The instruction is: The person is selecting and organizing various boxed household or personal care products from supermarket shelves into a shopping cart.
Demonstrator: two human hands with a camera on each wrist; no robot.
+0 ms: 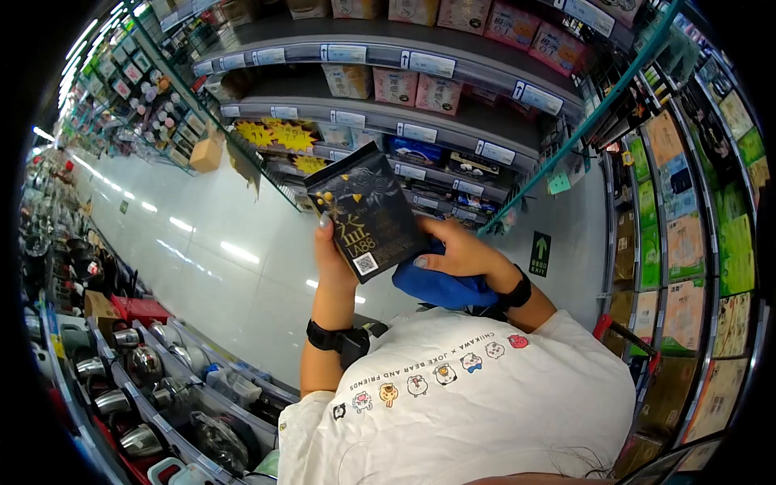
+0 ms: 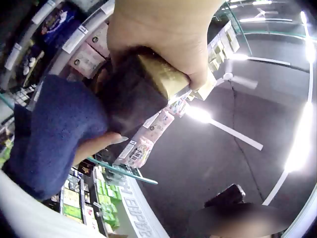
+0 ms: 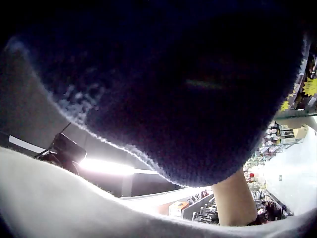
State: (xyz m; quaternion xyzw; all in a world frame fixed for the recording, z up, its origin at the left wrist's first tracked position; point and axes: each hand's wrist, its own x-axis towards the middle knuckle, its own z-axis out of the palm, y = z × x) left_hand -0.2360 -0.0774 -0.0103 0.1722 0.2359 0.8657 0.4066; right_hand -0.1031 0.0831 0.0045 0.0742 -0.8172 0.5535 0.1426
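Observation:
A black packet (image 1: 370,212) with gold lettering and a QR code is held up, slightly tilted, in front of the chest. My left hand (image 1: 330,257) grips its left edge, thumb on the printed face. In the left wrist view that hand (image 2: 158,34) wraps the packet (image 2: 136,94), whose gold side shows. My right hand (image 1: 465,255) is at the packet's lower right, its thumb over a bundled blue cloth (image 1: 444,288) and some fingers hidden behind the packet. Dark blue fabric (image 3: 163,109) fills most of the right wrist view and covers the right hand there.
Ahead stands a shelf unit (image 1: 388,61) with boxed goods, price labels and yellow starburst signs (image 1: 279,135). Bins of metal pots and kettles (image 1: 141,364) line the left. Stacked packs (image 1: 683,234) fill shelves on the right. A green exit sign (image 1: 540,253) marks the pale floor (image 1: 202,234).

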